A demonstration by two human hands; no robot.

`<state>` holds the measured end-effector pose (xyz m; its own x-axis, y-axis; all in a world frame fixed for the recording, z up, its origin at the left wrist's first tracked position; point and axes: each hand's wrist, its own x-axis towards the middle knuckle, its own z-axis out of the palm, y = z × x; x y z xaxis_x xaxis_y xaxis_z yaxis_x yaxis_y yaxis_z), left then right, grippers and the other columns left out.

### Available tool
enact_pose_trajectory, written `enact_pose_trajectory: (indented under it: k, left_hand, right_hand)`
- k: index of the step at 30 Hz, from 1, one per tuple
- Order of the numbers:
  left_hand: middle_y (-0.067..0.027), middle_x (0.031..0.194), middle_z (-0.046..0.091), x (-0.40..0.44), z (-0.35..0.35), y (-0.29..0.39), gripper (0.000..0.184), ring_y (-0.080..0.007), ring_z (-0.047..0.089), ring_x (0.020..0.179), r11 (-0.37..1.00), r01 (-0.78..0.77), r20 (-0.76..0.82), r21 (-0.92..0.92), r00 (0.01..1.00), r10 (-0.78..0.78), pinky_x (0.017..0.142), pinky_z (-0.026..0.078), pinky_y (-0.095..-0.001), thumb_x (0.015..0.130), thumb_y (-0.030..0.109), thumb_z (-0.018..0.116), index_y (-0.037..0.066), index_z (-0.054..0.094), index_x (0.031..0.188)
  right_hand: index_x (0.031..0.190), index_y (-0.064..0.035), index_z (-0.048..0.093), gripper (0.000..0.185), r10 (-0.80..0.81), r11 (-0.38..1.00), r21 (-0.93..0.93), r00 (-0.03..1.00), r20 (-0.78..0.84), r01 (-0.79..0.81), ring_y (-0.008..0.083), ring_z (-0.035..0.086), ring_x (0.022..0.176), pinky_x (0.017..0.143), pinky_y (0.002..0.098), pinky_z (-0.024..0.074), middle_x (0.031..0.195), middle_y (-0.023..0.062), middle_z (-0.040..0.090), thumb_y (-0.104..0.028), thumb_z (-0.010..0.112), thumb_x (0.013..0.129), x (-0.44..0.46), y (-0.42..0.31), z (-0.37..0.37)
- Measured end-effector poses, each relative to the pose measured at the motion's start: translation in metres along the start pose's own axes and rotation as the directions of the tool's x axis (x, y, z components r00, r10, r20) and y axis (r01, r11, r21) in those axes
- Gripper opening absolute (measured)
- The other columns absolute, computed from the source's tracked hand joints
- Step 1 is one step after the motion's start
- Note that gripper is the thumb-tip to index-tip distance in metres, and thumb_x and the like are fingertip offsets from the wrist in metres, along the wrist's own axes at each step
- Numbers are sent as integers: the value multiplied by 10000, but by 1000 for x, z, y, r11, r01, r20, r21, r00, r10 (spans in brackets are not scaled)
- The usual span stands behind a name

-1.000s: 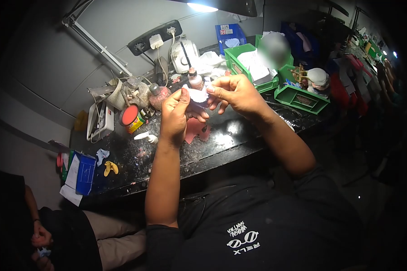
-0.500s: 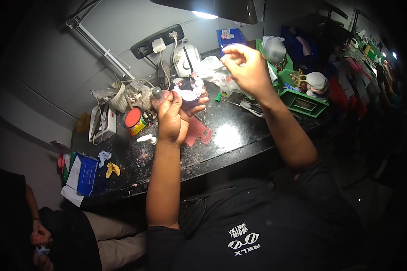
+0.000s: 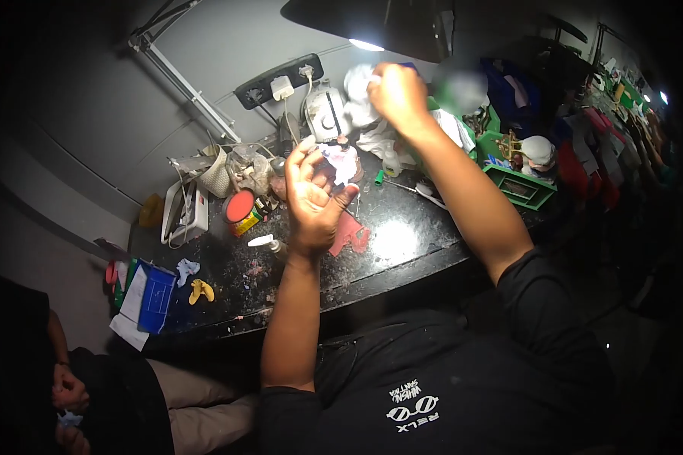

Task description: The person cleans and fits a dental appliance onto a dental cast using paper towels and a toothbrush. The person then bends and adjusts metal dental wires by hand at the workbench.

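Observation:
My left hand [image 3: 315, 205] is raised over the bench with its palm towards me, fingers curled and thumb out. Between its thumb and fingers sits a white, curved piece that looks like a dental cast [image 3: 343, 163]; part of it is hidden by the fingers. Higher up, beneath the lamp, my right hand [image 3: 401, 95] has its fingers closed on a pale, crumpled, cloth-like thing [image 3: 360, 85], smeared by motion. Below the left hand, a torn pink sheet [image 3: 350, 233] lies on the bench.
A lamp [image 3: 379, 23] hangs overhead. Green bins [image 3: 520, 186] stand at the right. A red-topped tin [image 3: 241, 208], a white tray-like box [image 3: 186, 212] and yellow pieces [image 3: 201, 291] are at the left. Another person's hands [image 3: 70, 390] show at lower left.
My left hand has turned its palm towards me, the white piece still at its fingers. My right hand has moved up and back, and the white crumpled thing has risen with it.

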<state>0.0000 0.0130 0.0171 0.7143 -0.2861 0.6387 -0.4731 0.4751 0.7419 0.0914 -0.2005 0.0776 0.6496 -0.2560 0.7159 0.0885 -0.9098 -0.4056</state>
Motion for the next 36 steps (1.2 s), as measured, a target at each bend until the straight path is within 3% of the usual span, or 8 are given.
enact_pose_trajectory:
  k: [2, 4, 5, 8, 10, 18, 27, 36]
  left_hand:
    - [-169, 1400, 497, 0, 1, 0, 764, -248, 539, 1289, 999, 16, 8, 38, 1000, -17, 1118, 442, -381, 811, -127, 745, 25, 334, 1436]
    - [-156, 1392, 496, -1, 3, -3, 735, -238, 540, 1279, 999, -20, -8, 44, 1000, 20, 1122, 435, -376, 811, -150, 724, 22, 345, 1416]
    - [-156, 1392, 496, -2, 3, -4, 735, -238, 540, 1279, 999, -22, -14, 49, 1000, 23, 1122, 435, -376, 811, -150, 724, 22, 345, 1416]
    - [-142, 1351, 523, -3, 7, -4, 710, -228, 540, 1269, 970, -109, -38, 216, 992, 120, 1103, 453, -371, 817, -169, 695, 31, 352, 1406]
    - [-129, 1320, 537, -5, 10, 0, 697, -220, 538, 1266, 974, -11, -89, 228, 996, 32, 1075, 470, -357, 831, -169, 672, 44, 354, 1413]
    - [-145, 1377, 541, -4, -2, -12, 689, -254, 536, 1307, 946, -99, -37, 307, 993, 116, 1095, 433, -383, 840, -141, 676, 31, 362, 1429]
    - [-163, 1322, 574, -6, 0, -9, 602, -234, 589, 1235, 907, -91, -16, 410, 994, 106, 1001, 492, -342, 849, -110, 652, -15, 399, 1387]
    - [-199, 1359, 570, -3, -27, -16, 663, -222, 554, 1254, 984, 169, 5, 53, 986, -169, 1044, 453, -337, 955, 111, 727, -130, 351, 1444]
  right_hand:
    - [926, -13, 746, 165, -115, 882, 370, 895, -431, 291, 289, 736, 686, 678, 370, 581, 746, 164, 723, -157, 699, 859, 5, 13, -13]
    - [887, 5, 719, 184, -54, 920, 331, 902, -429, 212, 229, 697, 655, 679, 325, 557, 705, 126, 698, -176, 731, 854, -11, 1, -46]
    - [890, 1, 706, 131, -200, 900, 246, 843, -500, 359, 189, 679, 730, 726, 301, 542, 802, 113, 718, -117, 732, 839, -21, 6, -48]
    - [954, 3, 692, 181, -294, 709, 654, 954, -66, 264, 179, 686, 868, 806, 302, 539, 968, 114, 726, -52, 768, 799, -52, 1, -69]
    - [907, -31, 687, 163, -439, 564, 743, 893, -101, 361, 217, 696, 823, 757, 340, 544, 876, 115, 722, -81, 766, 774, -70, -5, -65]
    - [1040, -110, 738, 253, -716, 558, 555, 696, -54, 617, 253, 660, 872, 778, 381, 527, 944, 77, 703, -63, 753, 792, -90, -22, -60]
    - [1007, -82, 737, 242, -659, 546, 649, 750, -58, 530, 267, 683, 821, 728, 364, 541, 894, 95, 706, -16, 738, 775, -89, -20, -55]
    - [1049, -90, 731, 254, -699, 594, 531, 715, -32, 604, 253, 659, 928, 843, 393, 492, 970, 81, 704, -57, 746, 798, -87, -15, -53]
